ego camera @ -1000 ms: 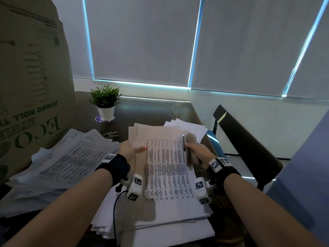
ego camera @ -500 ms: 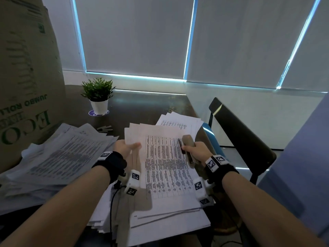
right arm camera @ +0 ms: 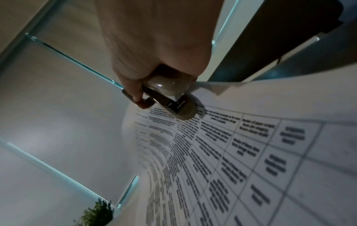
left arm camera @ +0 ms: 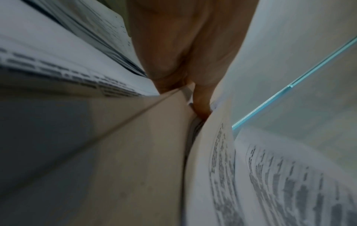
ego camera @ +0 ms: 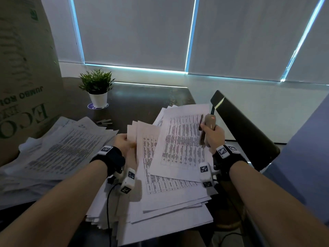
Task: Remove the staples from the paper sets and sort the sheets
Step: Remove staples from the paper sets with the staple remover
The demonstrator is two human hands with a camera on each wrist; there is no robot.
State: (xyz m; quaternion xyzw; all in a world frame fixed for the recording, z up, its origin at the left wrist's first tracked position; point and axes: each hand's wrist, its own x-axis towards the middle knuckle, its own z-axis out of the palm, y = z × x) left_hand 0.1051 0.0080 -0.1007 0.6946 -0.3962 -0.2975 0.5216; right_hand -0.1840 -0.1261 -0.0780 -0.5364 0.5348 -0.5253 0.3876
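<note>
My left hand [ego camera: 124, 144] pinches the left edge of a few printed sheets [ego camera: 142, 136] and lifts them off the paper stack [ego camera: 169, 202]; the left wrist view shows thumb and fingers [left arm camera: 201, 105] clamped on the paper edge. My right hand [ego camera: 211, 136] grips a beige stapler-like tool [ego camera: 207, 125] and, with the same hand, holds a single printed sheet [ego camera: 179, 145] tilted up toward the right. In the right wrist view the tool [right arm camera: 173, 97] lies against that table-printed sheet [right arm camera: 231, 152].
A second pile of printed papers [ego camera: 58, 152] lies at left beside a big cardboard box [ego camera: 23, 77]. A small potted plant [ego camera: 97, 88] stands on the dark table [ego camera: 142, 97]. A black chair back [ego camera: 240, 129] is close on the right. Small strips [ego camera: 104, 122] lie near the plant.
The top sheet has come apart from the set: my right hand carried it up and to the right, while my left hand lifted the remaining sheets by their left edge.
</note>
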